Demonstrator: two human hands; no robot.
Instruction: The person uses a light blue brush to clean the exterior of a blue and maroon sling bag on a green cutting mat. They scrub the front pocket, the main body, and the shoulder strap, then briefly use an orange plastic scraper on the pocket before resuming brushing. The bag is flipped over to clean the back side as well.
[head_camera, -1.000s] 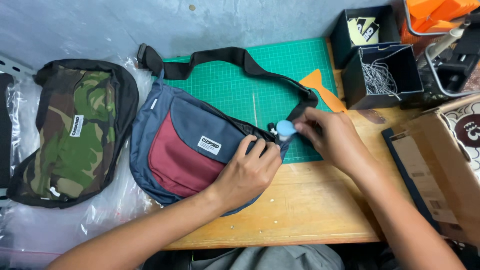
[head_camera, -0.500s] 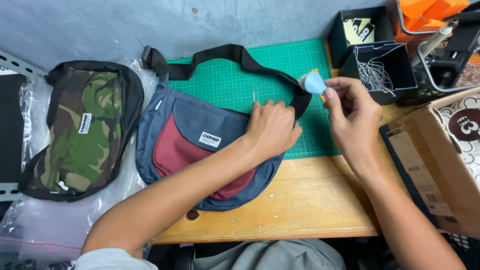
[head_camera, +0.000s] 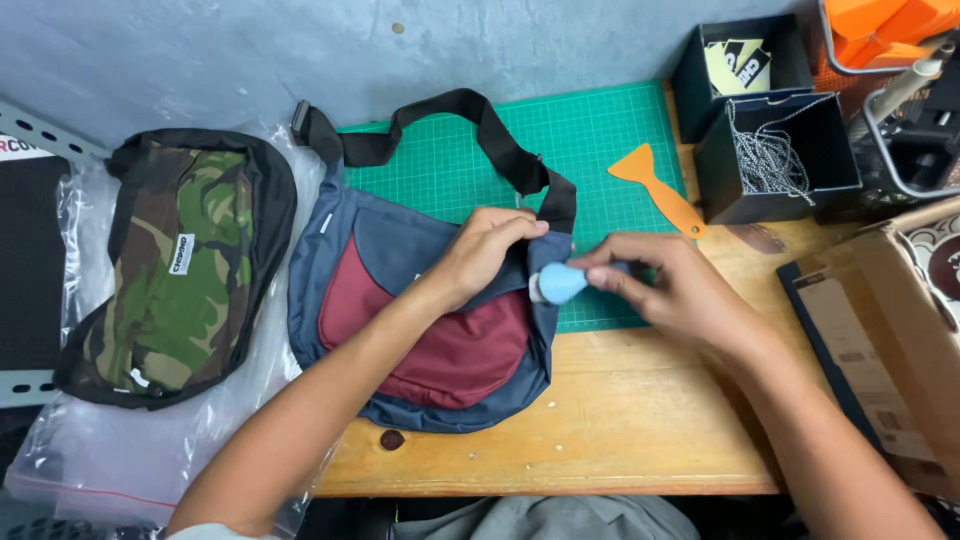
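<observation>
A blue and maroon waist bag (head_camera: 440, 340) lies on the wooden table, its black strap (head_camera: 480, 130) looping over a green cutting mat (head_camera: 600, 140). My left hand (head_camera: 490, 250) pinches the bag's upper right edge beside the strap. My right hand (head_camera: 670, 285) holds a small light blue rounded object (head_camera: 560, 283) against that same edge, right next to my left fingers.
A camouflage waist bag (head_camera: 180, 260) lies on clear plastic at the left. An orange scraper (head_camera: 655, 185) rests on the mat. Black boxes (head_camera: 775, 150), one with ball chains, stand at the back right. A cardboard box (head_camera: 900, 330) sits at the right edge.
My right hand has brought the light blue object down from above the mat to the bag's right edge. My left hand has shifted to grip that edge.
</observation>
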